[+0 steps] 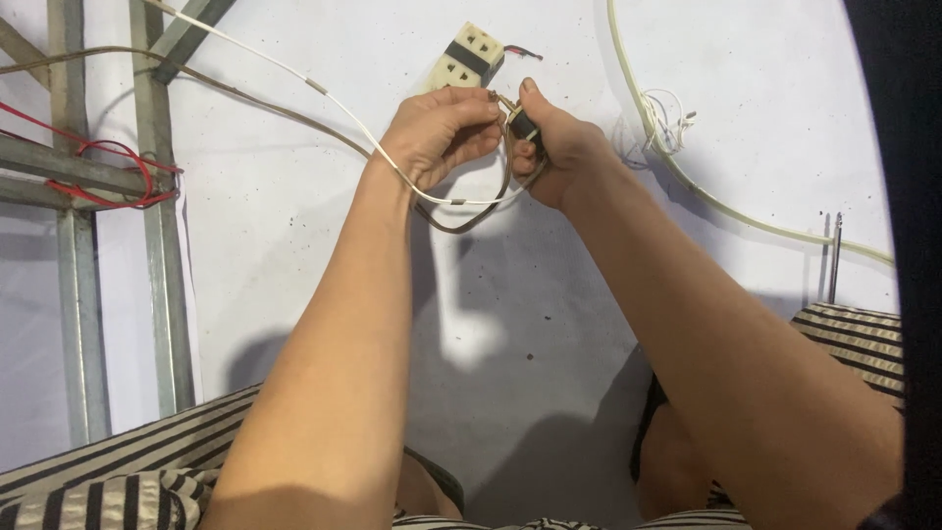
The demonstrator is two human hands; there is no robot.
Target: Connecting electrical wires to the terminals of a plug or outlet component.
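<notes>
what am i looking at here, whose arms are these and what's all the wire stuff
This is one picture from a camera worn on a person's head, looking down, so the two bare arms reaching away from you are that person's own. The left hand and right hand meet over a pale floor. Between them they pinch a small dark piece where a thin white wire and a brown wire come together; what the piece is exactly is too small to tell. Just beyond the hands lies a cream socket block with a dark band. A pale thicker cable curves on the right, and a grey metal frame with red wire stands on the left.
</notes>
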